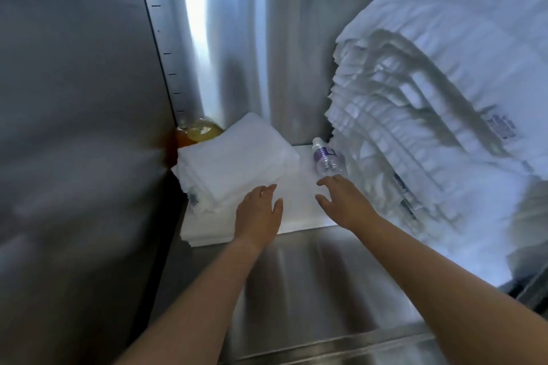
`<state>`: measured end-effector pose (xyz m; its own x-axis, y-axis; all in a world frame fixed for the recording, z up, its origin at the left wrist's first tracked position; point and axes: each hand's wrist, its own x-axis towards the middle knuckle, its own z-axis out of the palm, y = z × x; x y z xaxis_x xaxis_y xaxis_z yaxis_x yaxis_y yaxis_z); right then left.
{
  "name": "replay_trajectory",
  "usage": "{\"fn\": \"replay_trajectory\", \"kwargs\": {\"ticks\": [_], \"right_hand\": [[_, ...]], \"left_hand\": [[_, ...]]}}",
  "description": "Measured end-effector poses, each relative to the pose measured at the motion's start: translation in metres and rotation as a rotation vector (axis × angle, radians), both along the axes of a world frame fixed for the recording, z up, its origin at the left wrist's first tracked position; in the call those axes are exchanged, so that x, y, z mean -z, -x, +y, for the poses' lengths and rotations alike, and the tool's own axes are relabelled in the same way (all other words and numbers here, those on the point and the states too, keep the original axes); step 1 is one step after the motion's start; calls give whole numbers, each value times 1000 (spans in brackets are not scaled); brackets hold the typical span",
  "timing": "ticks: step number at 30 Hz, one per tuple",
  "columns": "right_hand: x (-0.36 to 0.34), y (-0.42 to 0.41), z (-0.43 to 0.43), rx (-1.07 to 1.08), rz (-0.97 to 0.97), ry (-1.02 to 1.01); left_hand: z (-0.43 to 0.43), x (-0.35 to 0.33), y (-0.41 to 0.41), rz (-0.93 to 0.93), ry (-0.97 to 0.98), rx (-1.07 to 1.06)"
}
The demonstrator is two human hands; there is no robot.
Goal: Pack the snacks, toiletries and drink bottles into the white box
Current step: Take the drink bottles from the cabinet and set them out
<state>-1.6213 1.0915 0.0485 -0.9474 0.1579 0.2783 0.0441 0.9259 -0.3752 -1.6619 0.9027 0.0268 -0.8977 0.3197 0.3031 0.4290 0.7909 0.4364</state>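
You're reaching into a steel cabinet [311,275]. A tall pile of folded white linen [430,98] fills its right side, and a smaller folded white stack [237,157] sits at back left. Your left hand [259,210] hovers at that stack's near edge, fingers straight and loose, holding nothing. Your right hand [344,201] is spread wide, empty, fingertips just beside the clear water bottle [327,161], which lies between the piles. An amber drink bottle [198,130] stands in the back left corner.

The shelf [320,270] and walls [74,98] were brushed, glossy metal, the towels [237,154] soft matt cloth, the bottle [327,161] clear plastic.
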Motion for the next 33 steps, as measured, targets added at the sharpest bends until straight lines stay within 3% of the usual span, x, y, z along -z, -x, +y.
{"fn": "replay_trajectory", "kwargs": {"ticks": [4,6,9,15,21,24,33], "right_hand": [[9,30,12,-35,-44,-14],[30,29,10,-45,-82,-161],[50,26,10,-69,22,-364],[19,60,13,20,314,-183],[26,80,14,226,100,-270],[34,79,16,179,73,-319],[57,48,12,119,351,-195]], "left_hand": [[5,14,15,5,145,-38],[7,34,11,-2,271,-82],[10,53,6,44,331,-152],[12,56,5,133,293,-174],[11,54,4,161,290,-167],[11,51,2,187,272,-168],[12,60,6,221,251,-163]]}}
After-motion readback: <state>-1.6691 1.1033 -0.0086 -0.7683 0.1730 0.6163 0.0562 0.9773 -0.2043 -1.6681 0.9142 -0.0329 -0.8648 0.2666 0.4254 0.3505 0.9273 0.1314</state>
